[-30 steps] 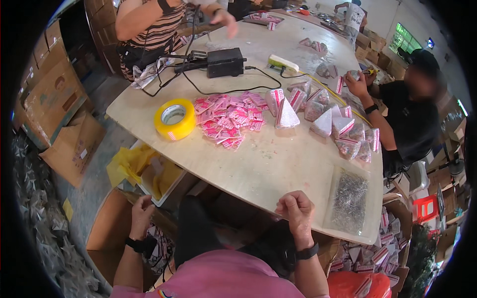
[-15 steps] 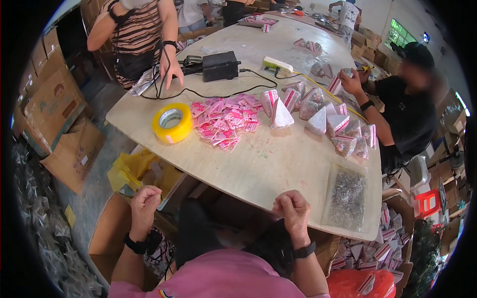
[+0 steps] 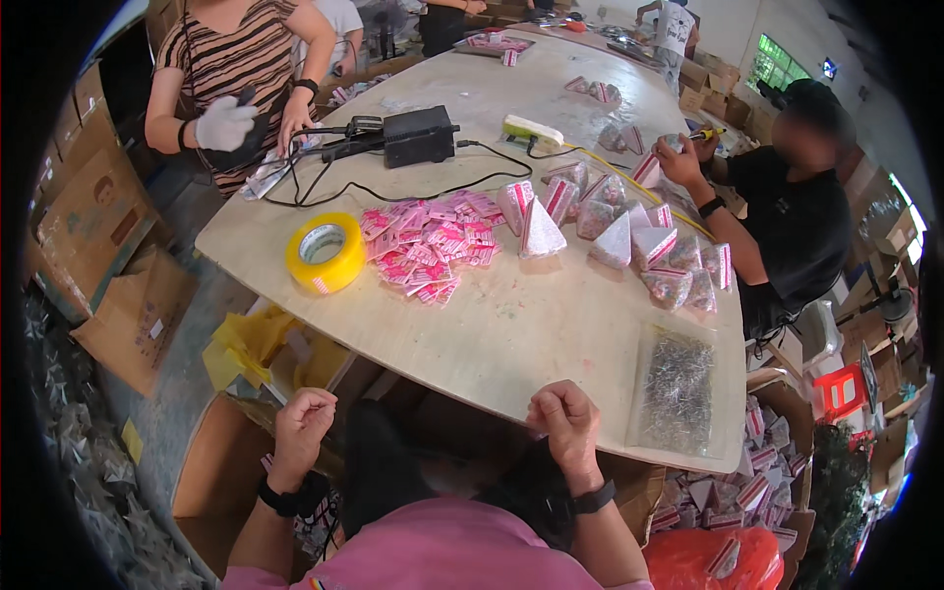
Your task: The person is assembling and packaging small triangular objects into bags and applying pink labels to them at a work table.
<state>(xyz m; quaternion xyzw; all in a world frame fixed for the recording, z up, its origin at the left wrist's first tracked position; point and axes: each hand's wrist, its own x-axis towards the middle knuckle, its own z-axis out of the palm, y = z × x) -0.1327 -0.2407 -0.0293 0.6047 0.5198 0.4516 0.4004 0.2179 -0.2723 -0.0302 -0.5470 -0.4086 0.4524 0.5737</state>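
My left hand point(image 3: 303, 435) is closed in a pinch in front of the table's near edge, above a cardboard box. My right hand point(image 3: 567, 425) is also closed, its curled fingers close to the edge of the table point(image 3: 531, 354). What either hand holds, if anything, is too small or hidden. Beyond my hands lies a heap of pink printed cards point(image 3: 430, 248), with a roll of yellow tape point(image 3: 324, 254) at its left. Several glittery wedge-shaped pieces point(image 3: 541, 233) with pink-striped sides stand to the right. A shallow tray of thin silvery metal bits point(image 3: 677, 391) sits at the right corner.
A black power box point(image 3: 418, 136) with trailing cables and a white power strip point(image 3: 533, 128) lie across the table. One co-worker point(image 3: 231, 93) stands far left; another point(image 3: 796, 197) sits right, handling a wedge piece. Boxes of wedge pieces point(image 3: 728, 492) and a red bag point(image 3: 713, 559) are below right.
The view has shifted slightly. My left hand has come a little inward; both hands stay closed. The far-left co-worker's gloved hand has lowered, and their other hand has moved toward the table edge.
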